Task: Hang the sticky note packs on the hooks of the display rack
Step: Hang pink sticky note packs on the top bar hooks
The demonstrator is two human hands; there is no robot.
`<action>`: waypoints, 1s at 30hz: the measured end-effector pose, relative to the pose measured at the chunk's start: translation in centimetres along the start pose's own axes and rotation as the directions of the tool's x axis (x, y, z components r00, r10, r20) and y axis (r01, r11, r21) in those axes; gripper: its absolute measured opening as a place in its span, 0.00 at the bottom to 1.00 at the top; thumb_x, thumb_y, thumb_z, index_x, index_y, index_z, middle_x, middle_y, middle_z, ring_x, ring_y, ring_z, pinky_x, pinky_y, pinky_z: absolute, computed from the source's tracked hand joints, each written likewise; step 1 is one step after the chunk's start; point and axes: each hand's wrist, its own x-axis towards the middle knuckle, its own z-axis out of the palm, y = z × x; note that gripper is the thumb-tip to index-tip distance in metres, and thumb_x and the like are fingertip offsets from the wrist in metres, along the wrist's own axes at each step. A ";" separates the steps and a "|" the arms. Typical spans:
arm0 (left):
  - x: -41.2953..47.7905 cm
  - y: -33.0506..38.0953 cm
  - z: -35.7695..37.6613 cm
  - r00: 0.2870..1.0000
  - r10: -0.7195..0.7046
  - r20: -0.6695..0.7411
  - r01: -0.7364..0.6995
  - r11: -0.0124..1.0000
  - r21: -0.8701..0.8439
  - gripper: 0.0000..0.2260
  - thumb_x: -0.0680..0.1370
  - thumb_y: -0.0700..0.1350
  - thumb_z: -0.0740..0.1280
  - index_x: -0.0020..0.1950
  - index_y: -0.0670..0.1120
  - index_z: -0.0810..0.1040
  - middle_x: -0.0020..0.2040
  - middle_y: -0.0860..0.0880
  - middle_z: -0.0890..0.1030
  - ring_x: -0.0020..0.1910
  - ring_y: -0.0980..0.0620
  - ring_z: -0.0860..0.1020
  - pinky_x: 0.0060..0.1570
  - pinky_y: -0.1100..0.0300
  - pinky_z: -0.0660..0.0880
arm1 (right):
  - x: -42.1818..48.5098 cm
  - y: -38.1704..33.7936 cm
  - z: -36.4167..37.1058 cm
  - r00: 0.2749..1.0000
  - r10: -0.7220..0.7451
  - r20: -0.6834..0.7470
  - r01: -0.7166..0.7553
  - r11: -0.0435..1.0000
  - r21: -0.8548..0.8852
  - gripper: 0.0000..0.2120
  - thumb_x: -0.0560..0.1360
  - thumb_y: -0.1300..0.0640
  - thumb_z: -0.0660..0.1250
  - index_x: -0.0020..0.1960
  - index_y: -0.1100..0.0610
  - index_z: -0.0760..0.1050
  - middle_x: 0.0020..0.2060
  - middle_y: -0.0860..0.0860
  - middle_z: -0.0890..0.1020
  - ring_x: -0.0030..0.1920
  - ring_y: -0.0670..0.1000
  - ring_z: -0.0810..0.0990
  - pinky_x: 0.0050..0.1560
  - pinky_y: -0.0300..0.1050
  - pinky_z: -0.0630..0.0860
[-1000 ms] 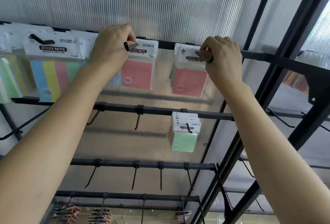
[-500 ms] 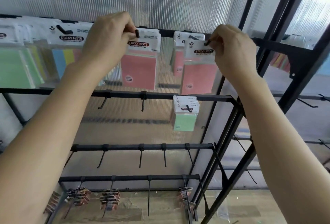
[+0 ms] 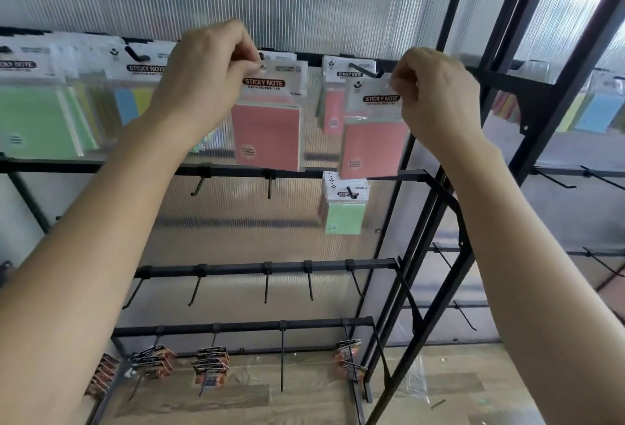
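Observation:
My left hand [image 3: 203,76] pinches the top corner of a pink sticky note pack [image 3: 267,120] at the top bar of the black display rack [image 3: 419,174]. My right hand [image 3: 436,93] pinches the header of a second pink pack [image 3: 372,140], held just below and in front of a black hook [image 3: 363,70]. Another pink pack [image 3: 333,99] hangs behind it on that hook. A green pack [image 3: 345,211] hangs on a hook of the second bar. Whether the left pack sits on a hook is hidden by my fingers.
Green and multicolour packs [image 3: 40,113] fill the top bar at left. Bare hooks [image 3: 267,184] line the second and third bars. Dark orange packets [image 3: 209,363] hang on the lowest bar. A neighbouring rack [image 3: 554,174] with more packs stands to the right.
Both hands have drawn their pink packs toward me along the hooks. The right pack now hangs lower and nearer, off the back pack. The view has tilted down.

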 end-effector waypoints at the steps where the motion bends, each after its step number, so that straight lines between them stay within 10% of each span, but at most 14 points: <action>1: -0.4 0.1 0.1 1.000 -0.007 0.008 0.008 1.000 -0.009 0.04 0.77 0.39 0.66 0.48 0.39 0.77 0.44 0.48 0.77 0.44 0.53 0.74 0.45 0.61 0.68 | -0.5 -0.1 0.0 1.000 0.005 0.012 -0.005 1.000 0.003 0.05 0.76 0.62 0.61 0.48 0.60 0.75 0.45 0.53 0.79 0.47 0.55 0.76 0.40 0.49 0.70; 30: -8.9 11.2 12.8 0.912 0.210 0.352 -0.206 0.977 -0.049 0.02 0.75 0.38 0.66 0.43 0.40 0.76 0.42 0.45 0.80 0.44 0.45 0.76 0.48 0.57 0.61 | -17.0 8.9 -3.9 0.958 0.248 0.145 -0.236 0.967 -0.091 0.04 0.75 0.65 0.62 0.45 0.61 0.75 0.42 0.53 0.79 0.43 0.55 0.75 0.37 0.44 0.64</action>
